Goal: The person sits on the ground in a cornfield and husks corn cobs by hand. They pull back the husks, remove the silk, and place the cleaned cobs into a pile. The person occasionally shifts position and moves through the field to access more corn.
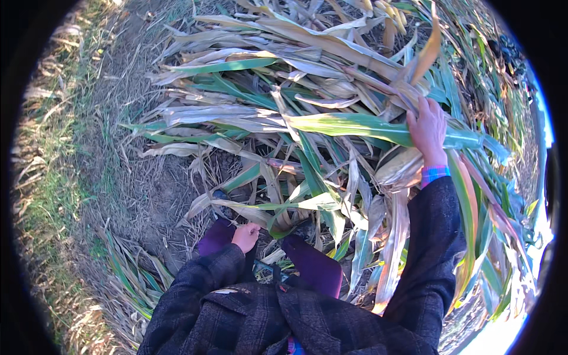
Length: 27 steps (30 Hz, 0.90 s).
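Observation:
A heap of cut corn stalks with dry tan and green leaves [310, 80] lies before me. My right hand [428, 128] is closed around a stalk at the heap's right side, and a broad green corn leaf [355, 124] runs beneath it. Just below that hand hangs an ear of corn in its pale husk [399, 167]. My left hand [246, 237] is low in front of my knees, its fingers curled. Close to its fingertips is a drooping leaf [279, 228]; whether the fingers pinch anything cannot be told.
Bare husked yellow corn ears [392, 13] lie at the top edge. More stalks [133, 270] rest on the ground at lower left. Straw-strewn soil [155, 199] and a grassy strip [57, 177] extend along the left. Leaves hang around my legs [313, 266].

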Motion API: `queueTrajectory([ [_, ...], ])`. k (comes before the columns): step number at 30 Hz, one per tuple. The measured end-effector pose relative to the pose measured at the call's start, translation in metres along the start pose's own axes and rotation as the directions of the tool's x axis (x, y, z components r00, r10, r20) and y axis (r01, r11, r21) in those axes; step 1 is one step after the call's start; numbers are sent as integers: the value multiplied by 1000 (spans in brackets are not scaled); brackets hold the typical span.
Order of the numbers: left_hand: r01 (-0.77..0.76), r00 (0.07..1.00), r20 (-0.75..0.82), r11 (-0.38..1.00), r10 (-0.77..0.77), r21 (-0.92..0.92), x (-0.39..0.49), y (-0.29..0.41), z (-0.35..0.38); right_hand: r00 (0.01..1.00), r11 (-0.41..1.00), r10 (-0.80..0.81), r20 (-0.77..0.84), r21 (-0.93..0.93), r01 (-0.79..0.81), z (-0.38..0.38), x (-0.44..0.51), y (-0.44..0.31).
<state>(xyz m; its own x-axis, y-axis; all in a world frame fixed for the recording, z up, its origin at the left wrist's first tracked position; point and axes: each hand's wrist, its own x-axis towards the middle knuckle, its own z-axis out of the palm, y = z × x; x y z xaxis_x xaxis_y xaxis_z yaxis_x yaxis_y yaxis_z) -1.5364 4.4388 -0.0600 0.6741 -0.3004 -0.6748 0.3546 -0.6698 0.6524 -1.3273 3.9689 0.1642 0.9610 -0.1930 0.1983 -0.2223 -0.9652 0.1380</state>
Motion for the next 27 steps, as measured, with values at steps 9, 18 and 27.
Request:
queueTrajectory([
  [9, 258, 965, 129, 920, -229, -295, -27, -46, 17, 891, 941, 153, 427, -339, 1, 38, 12, -6],
  [18, 57, 985, 158, 717, 75, -694, 38, 19, 6, 941, 962, 153, 300, -262, -73, 59, -41, -26],
  [27, 30, 976, 188, 789, 109, -614, 34, 20, 6, 997, 983, -72, 4, -168, 72, 34, -130, -40],
])
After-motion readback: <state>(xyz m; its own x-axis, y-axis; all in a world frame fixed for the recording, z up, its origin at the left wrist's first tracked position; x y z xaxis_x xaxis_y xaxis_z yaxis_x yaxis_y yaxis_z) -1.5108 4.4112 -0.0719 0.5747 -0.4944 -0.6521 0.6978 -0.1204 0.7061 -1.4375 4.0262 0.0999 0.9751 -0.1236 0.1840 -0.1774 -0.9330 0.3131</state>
